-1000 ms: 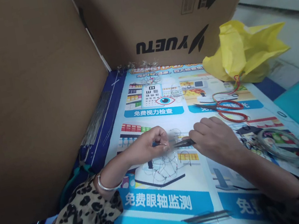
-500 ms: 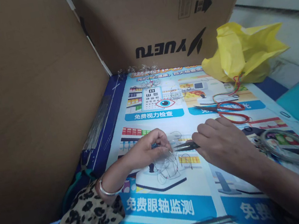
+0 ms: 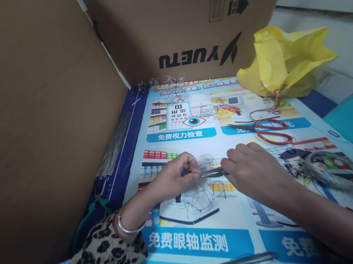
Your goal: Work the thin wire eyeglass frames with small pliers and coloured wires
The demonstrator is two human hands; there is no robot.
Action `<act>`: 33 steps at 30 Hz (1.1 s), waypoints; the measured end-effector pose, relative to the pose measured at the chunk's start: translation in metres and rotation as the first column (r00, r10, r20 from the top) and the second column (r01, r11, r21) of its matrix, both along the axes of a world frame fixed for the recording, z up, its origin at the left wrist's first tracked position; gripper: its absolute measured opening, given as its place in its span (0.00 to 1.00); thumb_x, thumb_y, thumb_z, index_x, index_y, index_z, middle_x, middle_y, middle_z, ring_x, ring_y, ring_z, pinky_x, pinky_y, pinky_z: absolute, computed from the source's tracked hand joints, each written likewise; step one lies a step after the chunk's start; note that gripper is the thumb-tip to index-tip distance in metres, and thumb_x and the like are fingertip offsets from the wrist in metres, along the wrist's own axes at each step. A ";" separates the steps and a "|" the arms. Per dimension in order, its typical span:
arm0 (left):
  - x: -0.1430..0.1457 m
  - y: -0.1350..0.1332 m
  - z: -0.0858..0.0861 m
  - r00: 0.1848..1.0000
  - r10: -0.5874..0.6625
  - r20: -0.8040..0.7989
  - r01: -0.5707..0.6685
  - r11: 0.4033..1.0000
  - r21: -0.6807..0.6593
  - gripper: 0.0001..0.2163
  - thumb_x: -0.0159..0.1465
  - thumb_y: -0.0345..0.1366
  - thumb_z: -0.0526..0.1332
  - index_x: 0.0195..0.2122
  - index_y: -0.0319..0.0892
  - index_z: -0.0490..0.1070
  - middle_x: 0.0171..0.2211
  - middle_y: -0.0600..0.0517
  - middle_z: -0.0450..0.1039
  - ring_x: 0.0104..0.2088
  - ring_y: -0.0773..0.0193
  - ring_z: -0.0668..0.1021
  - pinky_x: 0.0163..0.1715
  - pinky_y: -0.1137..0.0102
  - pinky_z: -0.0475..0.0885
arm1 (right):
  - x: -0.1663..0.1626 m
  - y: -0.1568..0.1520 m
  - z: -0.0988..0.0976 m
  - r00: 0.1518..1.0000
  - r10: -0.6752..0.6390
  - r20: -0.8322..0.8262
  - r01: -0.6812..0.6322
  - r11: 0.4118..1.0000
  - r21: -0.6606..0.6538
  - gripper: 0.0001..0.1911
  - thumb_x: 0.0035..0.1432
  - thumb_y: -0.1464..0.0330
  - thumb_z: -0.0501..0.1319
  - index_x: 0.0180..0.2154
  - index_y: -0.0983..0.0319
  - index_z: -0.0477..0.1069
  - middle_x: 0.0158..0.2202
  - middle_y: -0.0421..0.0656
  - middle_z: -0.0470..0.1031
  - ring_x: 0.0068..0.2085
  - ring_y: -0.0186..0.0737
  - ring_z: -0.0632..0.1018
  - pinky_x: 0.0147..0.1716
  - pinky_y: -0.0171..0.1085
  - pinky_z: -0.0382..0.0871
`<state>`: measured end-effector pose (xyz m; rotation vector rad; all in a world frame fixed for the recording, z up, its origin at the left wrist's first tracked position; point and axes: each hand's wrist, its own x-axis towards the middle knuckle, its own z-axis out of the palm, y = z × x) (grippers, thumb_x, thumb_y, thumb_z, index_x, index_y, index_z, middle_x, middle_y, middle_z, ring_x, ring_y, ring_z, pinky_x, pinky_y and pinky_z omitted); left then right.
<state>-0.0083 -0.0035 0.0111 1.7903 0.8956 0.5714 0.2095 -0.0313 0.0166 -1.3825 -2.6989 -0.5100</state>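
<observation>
My left hand (image 3: 181,174) pinches a thin wire piece (image 3: 199,200), a loose round tangle of bent wire with tiny reddish spots. The tangle hangs below my fingers over the printed sheet. In my right hand (image 3: 254,168) is a pair of needle-nose pliers (image 3: 213,172), its handles hidden in my closed fist. The plier tips point left and meet the wire at my left fingertips. Whether the jaws are closed on the wire is too small to tell.
Red-handled scissors (image 3: 272,129), a yellow bag (image 3: 287,62) and a wire coil (image 3: 336,169) lie to the right. Teal-handled pliers (image 3: 98,205) and straight wires (image 3: 115,145) lie left. Cardboard walls (image 3: 177,18) stand behind and left. Dark rods (image 3: 247,261) lie in front.
My right hand has shifted slightly left, bringing the plier tips from just beside my left fingertips up to them. My left hand still holds the wire piece in about the same place.
</observation>
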 end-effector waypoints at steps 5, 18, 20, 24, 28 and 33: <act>0.001 0.000 0.000 1.000 0.002 -0.025 -0.003 1.000 -0.012 0.03 0.59 0.32 0.56 0.34 0.41 0.62 0.32 0.52 0.68 0.34 0.67 0.71 0.35 0.70 0.67 | 0.000 0.002 -0.005 1.000 0.012 -0.008 -0.012 1.000 -0.005 0.05 0.51 0.73 0.59 0.25 0.61 0.68 0.25 0.44 0.68 0.30 0.42 0.64 0.31 0.40 0.45; 0.002 0.000 -0.003 1.000 0.015 0.020 -0.013 0.997 -0.078 0.04 0.58 0.32 0.57 0.33 0.41 0.61 0.34 0.51 0.69 0.35 0.66 0.72 0.35 0.70 0.67 | 0.000 0.002 -0.005 1.000 0.025 -0.012 -0.026 0.998 -0.055 0.05 0.50 0.75 0.59 0.25 0.62 0.68 0.24 0.44 0.70 0.29 0.40 0.65 0.29 0.39 0.45; 0.002 0.000 -0.003 1.000 0.010 0.003 -0.010 0.998 -0.061 0.04 0.58 0.32 0.57 0.33 0.41 0.61 0.34 0.51 0.69 0.35 0.66 0.72 0.35 0.71 0.67 | 0.000 0.003 -0.006 1.000 0.021 -0.018 -0.022 0.997 -0.072 0.05 0.50 0.76 0.59 0.25 0.62 0.68 0.24 0.44 0.70 0.28 0.39 0.66 0.29 0.39 0.45; 0.003 0.000 -0.004 1.000 0.004 -0.031 -0.005 1.000 -0.028 0.03 0.59 0.31 0.56 0.33 0.41 0.62 0.33 0.52 0.69 0.33 0.67 0.71 0.34 0.71 0.66 | 0.000 0.004 -0.008 1.000 0.005 -0.022 -0.007 0.995 -0.097 0.05 0.50 0.75 0.58 0.25 0.63 0.69 0.24 0.43 0.71 0.28 0.39 0.66 0.29 0.39 0.45; 0.003 0.000 -0.004 0.998 0.017 -0.068 -0.015 1.000 0.022 0.02 0.59 0.31 0.55 0.33 0.41 0.63 0.33 0.52 0.69 0.33 0.67 0.71 0.35 0.70 0.66 | -0.001 0.005 -0.011 1.000 0.007 -0.022 -0.010 0.994 -0.112 0.04 0.50 0.75 0.58 0.25 0.64 0.70 0.24 0.43 0.71 0.28 0.37 0.66 0.28 0.38 0.46; 0.003 0.001 -0.004 0.997 0.056 -0.052 -0.054 0.998 0.024 0.02 0.58 0.31 0.56 0.33 0.41 0.63 0.32 0.52 0.69 0.33 0.67 0.71 0.34 0.70 0.66 | 0.001 0.009 -0.009 0.999 -0.036 -0.038 0.033 0.996 -0.087 0.07 0.53 0.72 0.57 0.26 0.64 0.71 0.25 0.44 0.72 0.29 0.38 0.68 0.29 0.38 0.48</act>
